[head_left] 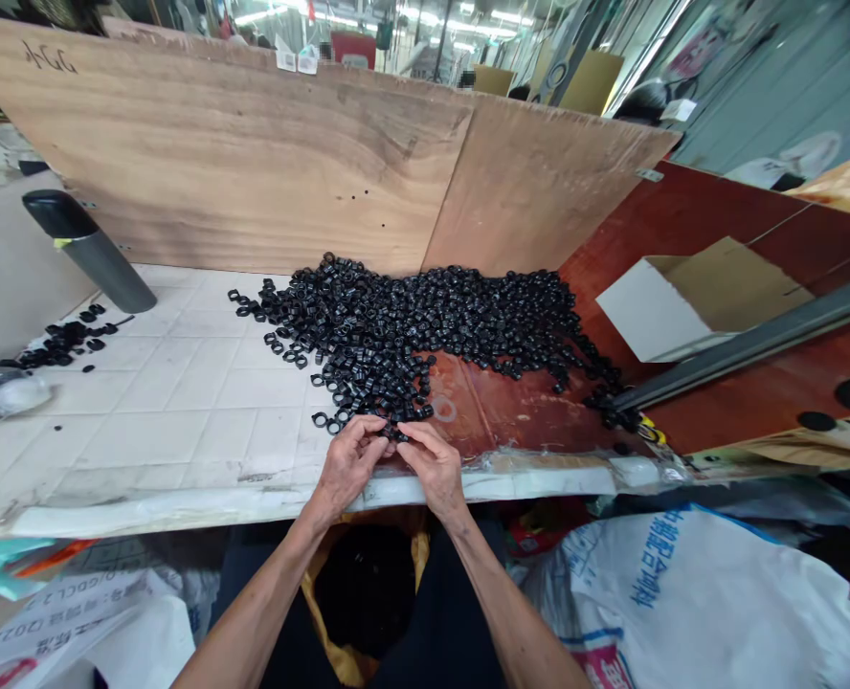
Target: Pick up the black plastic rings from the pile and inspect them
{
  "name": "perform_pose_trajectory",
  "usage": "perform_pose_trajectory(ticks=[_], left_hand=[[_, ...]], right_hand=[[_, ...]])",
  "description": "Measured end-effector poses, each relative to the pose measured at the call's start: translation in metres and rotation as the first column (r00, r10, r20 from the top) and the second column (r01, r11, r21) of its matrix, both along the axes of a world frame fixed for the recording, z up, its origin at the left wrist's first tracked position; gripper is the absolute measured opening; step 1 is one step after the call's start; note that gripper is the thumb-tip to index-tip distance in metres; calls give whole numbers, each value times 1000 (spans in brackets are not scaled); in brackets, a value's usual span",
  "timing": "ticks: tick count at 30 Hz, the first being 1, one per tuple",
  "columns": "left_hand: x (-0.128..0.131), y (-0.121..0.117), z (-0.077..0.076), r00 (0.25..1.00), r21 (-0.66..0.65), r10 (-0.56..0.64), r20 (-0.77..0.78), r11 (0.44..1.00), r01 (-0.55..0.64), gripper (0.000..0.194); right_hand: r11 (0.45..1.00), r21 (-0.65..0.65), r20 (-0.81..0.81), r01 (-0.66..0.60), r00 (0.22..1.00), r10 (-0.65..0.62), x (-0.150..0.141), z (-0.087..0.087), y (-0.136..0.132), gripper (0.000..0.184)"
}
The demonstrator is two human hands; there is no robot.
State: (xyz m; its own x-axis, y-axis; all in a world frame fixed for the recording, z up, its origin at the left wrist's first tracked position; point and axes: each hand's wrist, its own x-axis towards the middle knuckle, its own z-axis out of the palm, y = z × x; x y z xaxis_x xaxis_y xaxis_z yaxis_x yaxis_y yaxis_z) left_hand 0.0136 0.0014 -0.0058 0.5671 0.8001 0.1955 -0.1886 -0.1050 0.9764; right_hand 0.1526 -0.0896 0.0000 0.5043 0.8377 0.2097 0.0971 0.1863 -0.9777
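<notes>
1. White woven sack [690,603] below the bench edge, printed with blue Chinese characters.
2. Left hand [349,464] and right hand [432,466] side by side, fingertips pinching black rings [389,433] at the heap's near edge.
3. Heap [425,335] spread across white tiled board [181,402] and red-brown board [532,411].
4. Plywood backboard [238,163] bearing an illegible handwritten mark [50,57].

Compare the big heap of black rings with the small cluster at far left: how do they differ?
The heap is far larger than the cluster, a thin scatter. The heap spans the white tiles and the red board, while the cluster lies on the tiles alone. The left hand and right hand touch the heap's near edge; the cluster is well away from them. Both look like small black rings.
</notes>
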Motion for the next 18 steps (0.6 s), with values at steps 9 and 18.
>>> perform_pose_trajectory(ticks=[9,18], left_hand=[[-4,1,2,994,-96,-33,-101,995,23,31],[-6,2,2,995,83,-52,-88,995,59,26]], right_hand=[[1000,-7,-105,29,994,-29,-2,-6,-1,22],[1000,13,42,4,999,-4,-2,5,0,18]])
